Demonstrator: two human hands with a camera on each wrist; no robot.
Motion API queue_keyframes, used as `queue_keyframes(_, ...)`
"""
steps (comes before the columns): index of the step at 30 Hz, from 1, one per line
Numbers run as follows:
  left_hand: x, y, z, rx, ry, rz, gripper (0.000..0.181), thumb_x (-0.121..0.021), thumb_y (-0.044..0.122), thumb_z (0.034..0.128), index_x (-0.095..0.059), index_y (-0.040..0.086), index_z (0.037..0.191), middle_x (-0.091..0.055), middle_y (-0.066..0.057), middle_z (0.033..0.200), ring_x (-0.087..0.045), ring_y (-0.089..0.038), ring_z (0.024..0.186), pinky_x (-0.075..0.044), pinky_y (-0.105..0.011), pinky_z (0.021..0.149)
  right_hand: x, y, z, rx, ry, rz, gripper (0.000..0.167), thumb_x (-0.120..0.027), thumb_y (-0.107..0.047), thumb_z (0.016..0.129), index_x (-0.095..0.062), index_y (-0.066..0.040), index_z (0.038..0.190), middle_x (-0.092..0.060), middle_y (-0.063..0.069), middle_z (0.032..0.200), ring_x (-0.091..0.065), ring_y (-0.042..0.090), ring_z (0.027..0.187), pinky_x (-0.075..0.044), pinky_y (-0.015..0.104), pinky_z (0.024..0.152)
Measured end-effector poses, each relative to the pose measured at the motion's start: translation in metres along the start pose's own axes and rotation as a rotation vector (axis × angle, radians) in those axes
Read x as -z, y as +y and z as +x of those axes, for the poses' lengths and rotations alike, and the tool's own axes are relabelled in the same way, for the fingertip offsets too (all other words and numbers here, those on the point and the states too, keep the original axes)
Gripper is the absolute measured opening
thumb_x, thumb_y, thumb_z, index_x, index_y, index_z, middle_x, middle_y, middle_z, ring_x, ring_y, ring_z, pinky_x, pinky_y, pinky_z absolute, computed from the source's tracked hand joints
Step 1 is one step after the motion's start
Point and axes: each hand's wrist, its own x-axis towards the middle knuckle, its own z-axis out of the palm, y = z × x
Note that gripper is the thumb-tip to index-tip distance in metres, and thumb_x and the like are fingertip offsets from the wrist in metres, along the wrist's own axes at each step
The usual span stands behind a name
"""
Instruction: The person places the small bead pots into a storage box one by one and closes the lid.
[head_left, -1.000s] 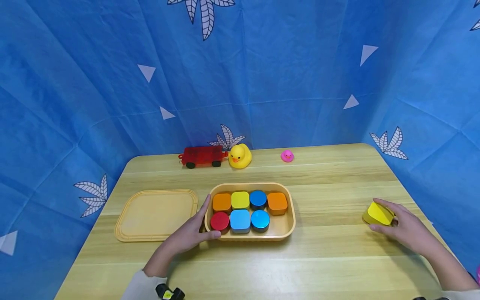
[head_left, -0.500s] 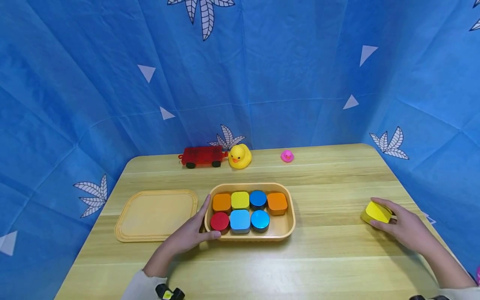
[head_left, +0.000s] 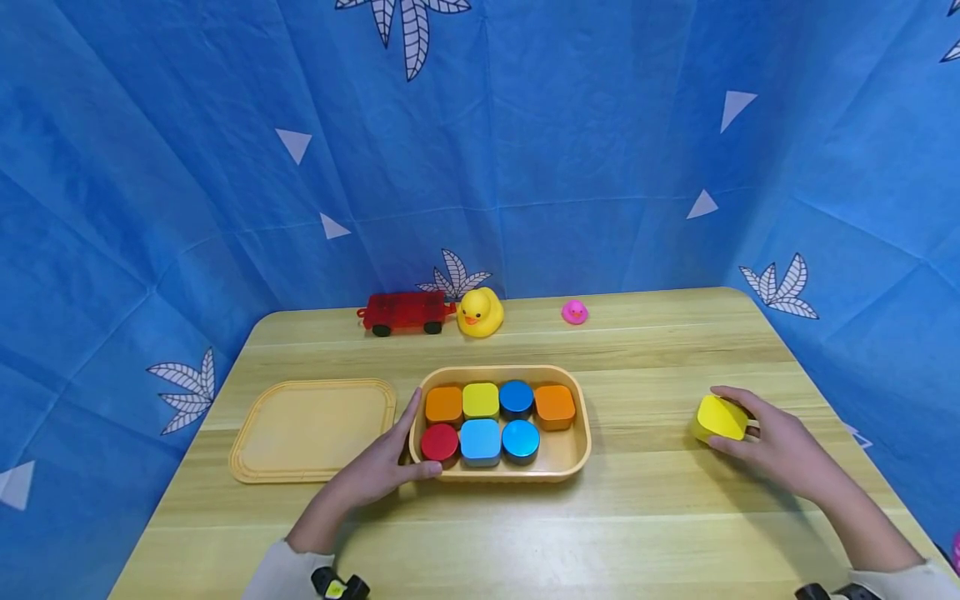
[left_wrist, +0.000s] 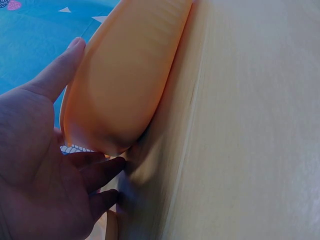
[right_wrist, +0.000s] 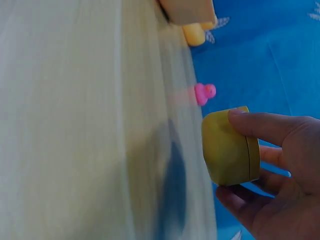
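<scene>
A tan plastic bin (head_left: 566, 462) stands mid-table, holding orange, yellow, blue and red blocks, some round, some square with rounded corners. My left hand (head_left: 378, 467) holds the bin's left end, thumb (left_wrist: 67, 65) against its near side and fingers round the corner. To the right, my right hand (head_left: 780, 446) grips a yellow rounded-square block (head_left: 720, 418) between thumb and fingertips. In the right wrist view the block (right_wrist: 227, 147) has a seam near one end, and its shadow falls on the table apart from it.
A flat tan lid or tray (head_left: 311, 433) lies left of the bin. Along the back edge are a red toy wagon (head_left: 407, 312), a yellow rubber duck (head_left: 480, 313) and a small pink duck (head_left: 574, 312). Blue cloth (head_left: 600, 167) hangs behind the table.
My right hand has moved left with the yellow block, which has risen and now shows more of its top. The left hand and the bin have stayed put.
</scene>
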Motion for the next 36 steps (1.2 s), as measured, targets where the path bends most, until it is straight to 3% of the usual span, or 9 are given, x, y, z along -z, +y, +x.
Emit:
queue_keyframes(15,0.000,0.002,0.000,0.022,0.010,-0.009,0.115,-0.079,0.044,0.0902,0.007,0.036,0.166,-0.007,-0.009,0.174,-0.014,-0.041,0.157,-0.024,-0.062,0.122,-0.012,-0.060,0.018,0.110,-0.023,0.034,0.070,-0.086,-0.021,0.086,-0.053,0.001,0.143,-0.062,0.023,0.134,-0.060,0.039,0.116,-0.054,0.060,0.097)
queue_keyframes(26,0.000,0.002,0.000,0.008,0.004,-0.001,0.113,-0.077,0.045,0.0914,0.007,0.033,0.166,-0.005,-0.012,0.174,-0.013,-0.043,0.157,-0.023,-0.063,0.122,-0.023,-0.098,0.029,0.175,-0.054,0.053,0.068,-0.085,-0.023,0.088,-0.054,-0.006,0.146,-0.059,0.018,0.144,-0.058,0.038,0.123,-0.051,0.062,0.101)
queue_keyframes(36,0.000,0.002,-0.001,-0.006,-0.002,-0.001,0.113,-0.076,0.045,0.0923,0.007,0.031,0.166,-0.005,-0.012,0.174,-0.013,-0.043,0.157,-0.023,-0.062,0.122,-0.042,-0.126,0.034,0.260,-0.079,0.082,0.067,-0.085,-0.023,0.088,-0.056,-0.011,0.147,-0.062,0.007,0.138,-0.061,0.029,0.121,-0.053,0.055,0.101)
